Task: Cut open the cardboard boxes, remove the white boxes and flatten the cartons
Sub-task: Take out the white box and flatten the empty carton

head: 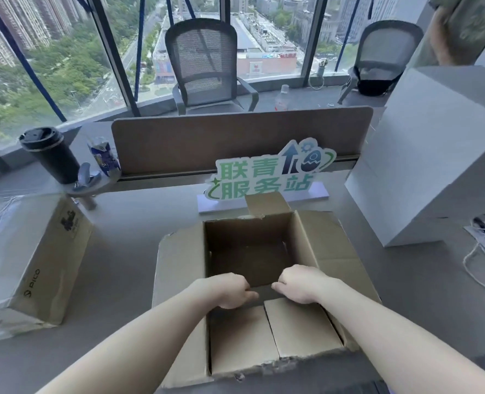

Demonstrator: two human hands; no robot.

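On the grey surface (122,245) before a high-rise window, I watch through the head camera as both hands grip the near wall of the open carton (264,260): the left hand (225,291) and right hand (299,282) sit side by side, fingers curled over the top edge, thumbs outside. The carton stands centre with all four flaps spread and its inside bare. A white box (423,172) stands at the right, well apart; a second carton (33,257), still taped shut, lies at the left. Behind the carton a green-lettered sign (264,177) stands, with a dark cup (50,155) at far left
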